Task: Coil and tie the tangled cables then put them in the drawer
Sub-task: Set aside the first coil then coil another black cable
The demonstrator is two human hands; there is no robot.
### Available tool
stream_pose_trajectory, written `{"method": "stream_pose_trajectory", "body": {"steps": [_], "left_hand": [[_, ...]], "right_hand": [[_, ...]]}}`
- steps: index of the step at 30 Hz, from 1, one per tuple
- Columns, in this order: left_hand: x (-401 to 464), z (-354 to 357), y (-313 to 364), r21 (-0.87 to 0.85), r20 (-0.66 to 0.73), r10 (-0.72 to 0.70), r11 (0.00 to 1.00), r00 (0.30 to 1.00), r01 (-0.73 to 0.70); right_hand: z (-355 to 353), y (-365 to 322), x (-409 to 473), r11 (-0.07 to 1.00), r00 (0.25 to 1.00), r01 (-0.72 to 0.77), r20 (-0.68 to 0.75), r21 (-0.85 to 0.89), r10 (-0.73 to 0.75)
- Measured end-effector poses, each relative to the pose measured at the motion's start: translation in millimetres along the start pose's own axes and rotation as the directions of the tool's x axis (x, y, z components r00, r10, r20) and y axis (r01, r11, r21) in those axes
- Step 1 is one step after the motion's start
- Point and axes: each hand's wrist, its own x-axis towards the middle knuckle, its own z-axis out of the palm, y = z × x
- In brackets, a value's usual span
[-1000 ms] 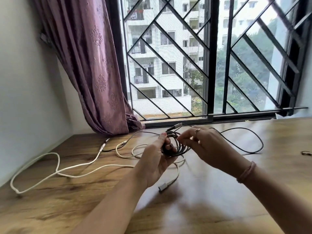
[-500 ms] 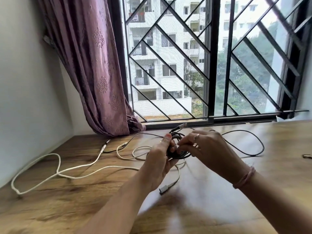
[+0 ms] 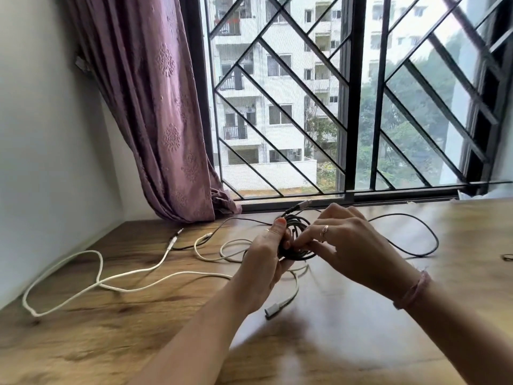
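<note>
head view: the left hand [image 3: 262, 262] grips the black coil [image 3: 298, 238], thumb up along its near-left edge and fingers curled round behind it. the right hand [image 3: 349, 245] meets the coil from the right, its fingertips [image 3: 301, 241] pinching strands at the middle, a ring on one finger. the coil is held just above the table [image 3: 347, 329], in front of the window [image 3: 347, 107]. a loose black loop [image 3: 416, 243] trails right of the coil onto the table. the white cable [image 3: 111, 282] sprawls left of the coil, one plug [image 3: 273, 311] lying below it. a curtain [image 3: 155, 107] hangs far left of the coil.
</note>
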Motion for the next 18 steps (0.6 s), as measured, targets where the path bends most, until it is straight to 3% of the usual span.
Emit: {"method": "stream_pose_trajectory", "body": {"steps": [6,13,18], "left_hand": [[-0.8,-1.1,0.4,0.042,0.063,0.012,0.999,0.998,-0.014],[-6.8,-3.8,8.4,-0.014,0.223,-0.097,0.995,0.970,0.103],[-9.5,-10.0,16.2,-0.002,0.331,-0.148,0.987,0.932,0.158]], "right_hand": [[1.7,6.4,-0.9,0.995,0.991,0.034,-0.123,-0.089,-0.045],[-1.9,8.2,-1.1,0.971,0.958,0.170,-0.201,-0.169,-0.202],[0.5,5.4,-2.7,0.940,0.932,0.286,-0.172,-0.187,-0.318]]}}
